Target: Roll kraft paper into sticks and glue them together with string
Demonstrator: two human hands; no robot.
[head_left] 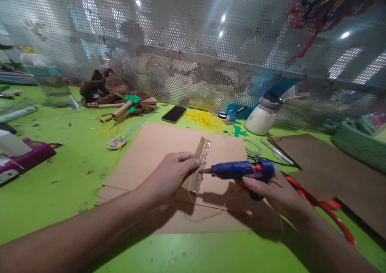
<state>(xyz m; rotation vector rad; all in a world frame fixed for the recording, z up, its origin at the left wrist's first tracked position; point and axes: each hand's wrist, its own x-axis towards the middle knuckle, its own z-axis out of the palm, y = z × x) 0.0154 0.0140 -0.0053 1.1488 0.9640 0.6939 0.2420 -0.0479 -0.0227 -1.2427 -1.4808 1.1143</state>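
My left hand [175, 174] pinches a narrow brown cardboard strip [197, 180] that slants over brown paper sheets [163, 140]. Shiny, clear-looking material runs along the strip's right side, and a thin yellow string [191, 192] lies along it and curls off its lower end. In my right hand [277, 190] is a blue glue gun [233, 169], pointing left. Its nozzle is at the strip, close beside my left fingertips; whether it touches cannot be told.
Behind the sheets lie a black phone [174, 114], yellow shreds [205, 119] and a white pot [261, 118]. Red-handled scissors [328, 210] and brown card [337, 176] are at right. A purple power strip [33, 158] and a glass jar [54, 88] stand left.
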